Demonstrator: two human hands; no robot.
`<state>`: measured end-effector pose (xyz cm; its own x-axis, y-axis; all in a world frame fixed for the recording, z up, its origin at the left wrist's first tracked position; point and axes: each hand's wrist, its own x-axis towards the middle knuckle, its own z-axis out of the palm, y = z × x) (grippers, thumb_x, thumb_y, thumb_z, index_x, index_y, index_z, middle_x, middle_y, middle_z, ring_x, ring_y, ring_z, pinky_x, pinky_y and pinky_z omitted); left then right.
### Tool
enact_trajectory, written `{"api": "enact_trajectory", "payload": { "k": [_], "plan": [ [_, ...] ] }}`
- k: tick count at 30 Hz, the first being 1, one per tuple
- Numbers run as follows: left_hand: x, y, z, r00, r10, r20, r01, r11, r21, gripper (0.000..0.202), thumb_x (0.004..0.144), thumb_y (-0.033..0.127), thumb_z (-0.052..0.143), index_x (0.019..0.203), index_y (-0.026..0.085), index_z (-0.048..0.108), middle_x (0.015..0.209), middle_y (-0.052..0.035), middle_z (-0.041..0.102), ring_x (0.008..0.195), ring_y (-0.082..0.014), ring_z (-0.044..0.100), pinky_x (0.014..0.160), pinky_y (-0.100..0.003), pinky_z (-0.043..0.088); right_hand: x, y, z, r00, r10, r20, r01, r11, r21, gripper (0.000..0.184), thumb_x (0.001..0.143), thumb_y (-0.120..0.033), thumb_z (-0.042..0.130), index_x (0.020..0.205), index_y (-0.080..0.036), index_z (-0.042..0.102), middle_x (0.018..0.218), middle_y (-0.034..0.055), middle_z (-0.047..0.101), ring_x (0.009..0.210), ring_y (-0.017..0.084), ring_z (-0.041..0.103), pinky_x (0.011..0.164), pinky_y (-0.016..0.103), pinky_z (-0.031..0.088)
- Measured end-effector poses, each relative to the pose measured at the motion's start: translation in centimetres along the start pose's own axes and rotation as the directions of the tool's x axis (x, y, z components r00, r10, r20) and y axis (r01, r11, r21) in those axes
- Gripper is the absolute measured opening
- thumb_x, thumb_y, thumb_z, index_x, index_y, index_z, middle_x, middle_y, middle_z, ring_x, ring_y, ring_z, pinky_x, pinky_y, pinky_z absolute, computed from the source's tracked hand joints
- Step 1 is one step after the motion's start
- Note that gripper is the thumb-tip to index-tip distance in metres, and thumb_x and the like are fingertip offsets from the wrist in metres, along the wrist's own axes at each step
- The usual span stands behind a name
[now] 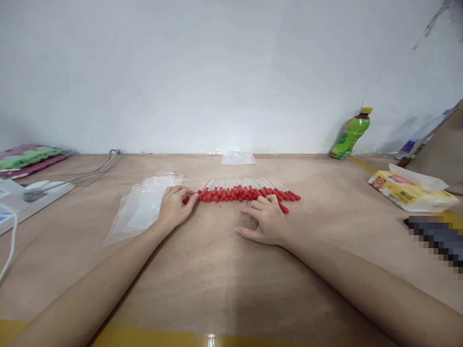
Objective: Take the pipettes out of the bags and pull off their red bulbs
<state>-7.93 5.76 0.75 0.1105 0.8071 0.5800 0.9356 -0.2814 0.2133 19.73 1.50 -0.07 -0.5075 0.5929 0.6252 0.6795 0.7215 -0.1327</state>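
Note:
A dense row of thin pale sticks with red tips lies on the brown tabletop, the tips towards me and the sticks pointing to the wall. At the row's left end, my left hand is closed, thumb and forefinger around a red-tipped stick. My right hand rests at the right part of the row, thumb stretched apart from the bent fingers. Under its palm a narrow, pale see-through piece shows, too covered to name. One red tip sticks out beside the right fingers, nearer me than the row.
Clear zip bags lie fanned out at left, and another bag by the wall. A power strip with cables stands far left. To the right are a green bottle, a tissue pack and a pixelated dark object.

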Motion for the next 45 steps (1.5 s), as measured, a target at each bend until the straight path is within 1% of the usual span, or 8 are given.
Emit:
{"api": "enact_trajectory", "payload": {
  "k": [9, 13, 17, 20, 27, 31, 40, 45],
  "plan": [
    [-0.3, 0.2, -0.5, 0.977, -0.126, -0.172, 0.100, 0.983, -0.153, 0.023, 0.082, 0.034, 0.047, 0.083, 0.016, 0.061, 0.082, -0.0045, 0.063, 0.079, -0.0192, 0.054, 0.072, -0.032, 0.044, -0.6, 0.4, 0.3, 0.950, 0.136, -0.283, -0.123, 0.990, 0.063, 0.027, 0.075, -0.037, 0.057, 0.094, -0.019, 0.060, 0.086, 0.0057, 0.057, 0.082, 0.019, 0.052, 0.074, 0.034, 0.033],
    [-1.8, 2.3, -1.4, 0.993, 0.015, -0.115, -0.054, 0.934, -0.353, 0.021, 0.084, 0.031, 0.047, 0.094, 0.017, 0.058, 0.087, -0.0032, 0.064, 0.076, -0.0151, 0.058, 0.070, -0.028, 0.047, -1.1, 0.5, -0.2, 0.918, 0.173, -0.357, -0.170, 0.985, 0.042, 0.040, 0.075, -0.033, 0.057, 0.111, -0.017, 0.053, 0.105, 0.0122, 0.052, 0.099, 0.024, 0.049, 0.080, 0.037, 0.038],
    [-3.3, 5.5, -1.7, 0.937, 0.346, 0.059, -0.282, 0.843, -0.457, 0.017, 0.086, 0.025, 0.047, 0.096, 0.019, 0.059, 0.092, -0.0039, 0.064, 0.085, -0.0160, 0.060, 0.077, -0.030, 0.048, -1.3, 0.2, -0.7, 0.958, 0.023, -0.287, -0.047, 0.996, -0.076, 0.056, 0.076, -0.041, 0.057, 0.125, -0.017, 0.044, 0.117, 0.0139, 0.050, 0.107, 0.026, 0.047, 0.087, 0.041, 0.035],
    [-3.7, 6.9, -1.3, 0.881, 0.471, 0.041, -0.391, 0.775, -0.497, 0.017, 0.087, 0.020, 0.045, 0.098, 0.018, 0.058, 0.090, -0.0041, 0.064, 0.083, -0.0143, 0.061, 0.073, -0.027, 0.049, -1.3, 0.1, -0.8, 0.982, -0.076, -0.174, 0.060, 0.994, -0.095, 0.040, 0.079, -0.041, 0.056, 0.113, -0.021, 0.055, 0.112, 0.0093, 0.057, 0.104, 0.023, 0.050, 0.092, 0.043, 0.029],
    [-3.7, 7.1, -0.8, 0.852, 0.524, -0.013, -0.466, 0.746, -0.475, 0.021, 0.086, 0.018, 0.048, 0.106, 0.018, 0.055, 0.097, -0.0061, 0.063, 0.093, -0.0155, 0.059, 0.081, -0.029, 0.050, -1.1, 0.3, -0.2, 0.992, -0.088, -0.093, 0.086, 0.996, -0.029, 0.014, 0.085, -0.029, 0.052, 0.081, -0.023, 0.063, 0.083, -0.0010, 0.065, 0.089, 0.015, 0.053, 0.096, 0.041, 0.021],
    [-3.7, 7.5, -0.4, 0.826, 0.563, -0.005, -0.504, 0.734, -0.455, 0.037, 0.081, 0.027, 0.057, 0.116, 0.017, 0.051, 0.116, -0.0101, 0.057, 0.108, -0.0206, 0.052, 0.092, -0.037, 0.046, -0.9, -0.1, -0.1, 0.986, -0.123, -0.112, 0.122, 0.992, -0.009, 0.013, 0.084, -0.030, 0.053, 0.080, -0.023, 0.064, 0.079, -0.0017, 0.065, 0.084, 0.015, 0.052, 0.094, 0.041, 0.023],
    [-3.9, 7.9, 0.4, 0.793, 0.600, -0.106, -0.589, 0.711, -0.385, 0.025, 0.083, 0.021, 0.054, 0.107, 0.017, 0.057, 0.099, -0.0065, 0.065, 0.092, -0.0166, 0.061, 0.085, -0.032, 0.052, -0.7, -0.6, 0.0, 0.969, -0.200, -0.146, 0.203, 0.979, 0.007, 0.013, 0.084, -0.024, 0.052, 0.090, -0.021, 0.062, 0.075, -0.0009, 0.065, 0.079, 0.013, 0.053, 0.090, 0.039, 0.029],
    [-4.0, 8.2, -0.1, 0.755, 0.644, -0.122, -0.644, 0.694, -0.323, 0.019, 0.084, 0.020, 0.051, 0.102, 0.016, 0.058, 0.099, -0.0068, 0.065, 0.096, -0.0176, 0.060, 0.087, -0.034, 0.051, -0.5, -0.7, 0.1, 0.952, -0.276, -0.134, 0.289, 0.952, 0.096, 0.013, 0.085, -0.019, 0.048, 0.080, -0.017, 0.060, 0.072, 0.0006, 0.064, 0.075, 0.012, 0.054, 0.080, 0.032, 0.037]
  ]
}}
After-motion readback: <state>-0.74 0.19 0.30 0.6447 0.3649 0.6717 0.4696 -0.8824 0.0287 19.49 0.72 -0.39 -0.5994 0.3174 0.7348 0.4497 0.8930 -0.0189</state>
